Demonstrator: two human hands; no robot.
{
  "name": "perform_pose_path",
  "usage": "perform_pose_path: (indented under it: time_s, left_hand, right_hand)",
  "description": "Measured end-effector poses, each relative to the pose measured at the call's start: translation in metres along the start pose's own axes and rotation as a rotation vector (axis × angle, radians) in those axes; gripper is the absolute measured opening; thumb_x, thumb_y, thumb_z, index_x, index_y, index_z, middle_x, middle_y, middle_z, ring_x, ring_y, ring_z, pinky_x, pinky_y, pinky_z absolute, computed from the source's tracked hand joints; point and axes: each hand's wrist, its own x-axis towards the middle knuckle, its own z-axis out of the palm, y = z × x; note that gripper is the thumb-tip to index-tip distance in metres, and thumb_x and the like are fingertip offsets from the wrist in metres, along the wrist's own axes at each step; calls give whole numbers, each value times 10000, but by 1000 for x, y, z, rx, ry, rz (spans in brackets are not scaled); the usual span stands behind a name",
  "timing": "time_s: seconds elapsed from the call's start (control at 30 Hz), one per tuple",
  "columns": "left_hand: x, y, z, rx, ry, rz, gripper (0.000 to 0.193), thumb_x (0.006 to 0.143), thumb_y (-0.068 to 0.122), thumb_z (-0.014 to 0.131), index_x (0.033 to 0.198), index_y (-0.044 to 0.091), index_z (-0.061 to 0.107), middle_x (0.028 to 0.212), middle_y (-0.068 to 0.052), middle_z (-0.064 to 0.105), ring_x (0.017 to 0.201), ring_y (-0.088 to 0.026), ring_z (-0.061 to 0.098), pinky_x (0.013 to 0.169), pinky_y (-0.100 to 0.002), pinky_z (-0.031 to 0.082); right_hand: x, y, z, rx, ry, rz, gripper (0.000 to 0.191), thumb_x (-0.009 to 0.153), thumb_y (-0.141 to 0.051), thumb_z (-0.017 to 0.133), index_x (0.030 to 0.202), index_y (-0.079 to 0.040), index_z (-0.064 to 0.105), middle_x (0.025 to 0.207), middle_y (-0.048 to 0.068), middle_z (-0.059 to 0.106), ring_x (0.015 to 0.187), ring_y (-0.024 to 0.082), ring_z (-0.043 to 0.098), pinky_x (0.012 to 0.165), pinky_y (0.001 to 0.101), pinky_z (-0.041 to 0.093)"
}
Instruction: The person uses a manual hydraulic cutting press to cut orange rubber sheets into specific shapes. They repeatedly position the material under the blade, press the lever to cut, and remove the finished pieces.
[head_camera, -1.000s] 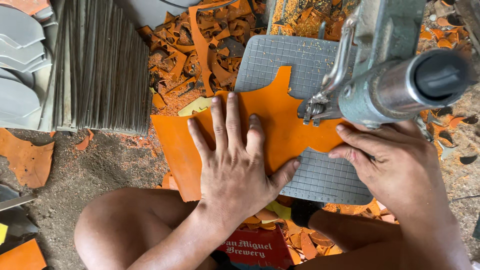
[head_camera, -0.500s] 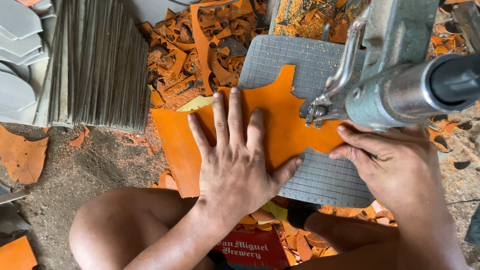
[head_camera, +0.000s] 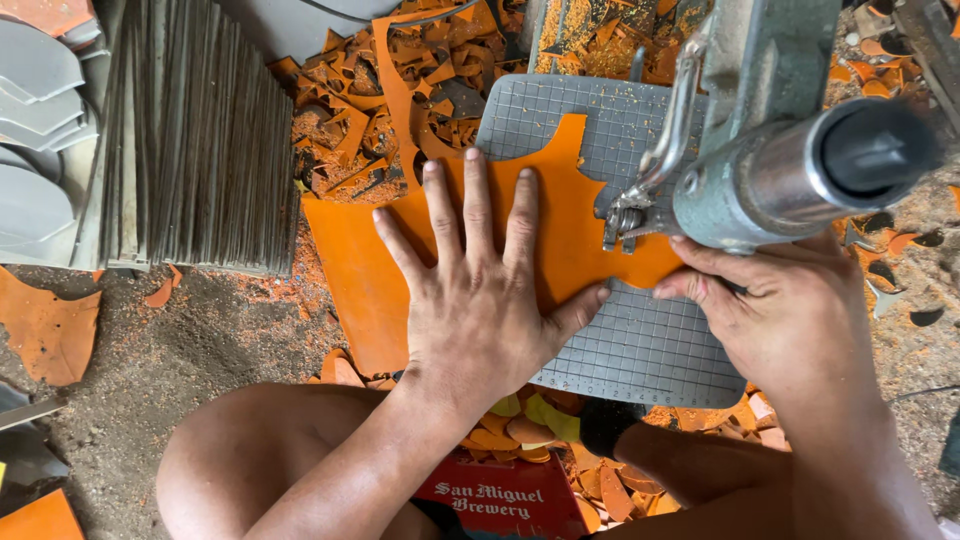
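Left hand spread flat on the flat orange sheet; right hand pinching its edge by the grey metal cutting machine: fingers risk slipping under.

Ground: bare gritty floor, grey, dusted with orange crumbs
Cutting base: grey gridded mat lying flat on the floor under the machine
On the mat: orange sheet, flat, its left part running off the mat onto the floor
Behind the mat: heap of orange offcuts, curled strips and scraps, touching the sheet's far edge
Left: stack of thin grey sheets standing on edge, well apart from the mat
Far left: grey curved cut pieces piled beside the stack
Left edge: loose orange scrap lying alone on the grit
Near edge of mat: small orange and yellow chips
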Motion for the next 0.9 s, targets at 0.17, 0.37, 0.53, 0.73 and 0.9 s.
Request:
perform_pose_path:
  time_s: [0.17, 0.37, 0.53, 0.73, 0.9]
  left_hand:
    - [8, -5, -2, 3, -30, 28, 1080, 830, 830, 499, 1572, 63, 329, 1627, -302, 164, 1504, -530, 91, 1081, -846, 57]
    - [22, -10, -4, -3, -68, 72, 1112, 795, 847, 511, 1571, 79, 299, 1619, -295, 161, 1488, -529, 87, 1076, -845, 49]
    - [29, -11, -3, 2, -87, 78, 1133, 783, 865, 517, 1569, 80, 290, 1614, -301, 153, 1486, -533, 80, 1062, -858, 48]
    - [37, -12, 1, 3, -77, 85, 1150, 768, 880, 510, 1569, 83, 299, 1617, -297, 152, 1488, -529, 82, 1062, -859, 43]
    - [41, -13, 0, -5, -87, 99, 1184, 747, 919, 495, 1554, 73, 312, 1614, -304, 143, 1487, -531, 72, 1059, -858, 29]
  right_hand:
    - [2, -2, 0, 7, -4, 29, 213, 881, -95, 796, 1092, -68, 797, 989, 17, 789, 930, 160, 758, 865, 319, 602]
    - [4, -4, 3, 17, 60, 4, 214, 848, -111, 833, 1054, -69, 793, 1012, 47, 778, 907, 197, 752, 825, 350, 597]
    - [9, -2, 2, -9, 32, -19, 70, 841, -87, 832, 900, -94, 796, 911, 40, 775, 804, 200, 733, 752, 363, 577]
    - [14, -3, 3, 18, 43, 24, 48, 869, -70, 821, 901, -95, 794, 906, 39, 768, 816, 197, 740, 747, 350, 578]
    - [11, 6, 4, 1, 37, 15, 42, 879, -80, 819, 902, -106, 796, 902, 33, 779, 831, 203, 750, 782, 371, 588]
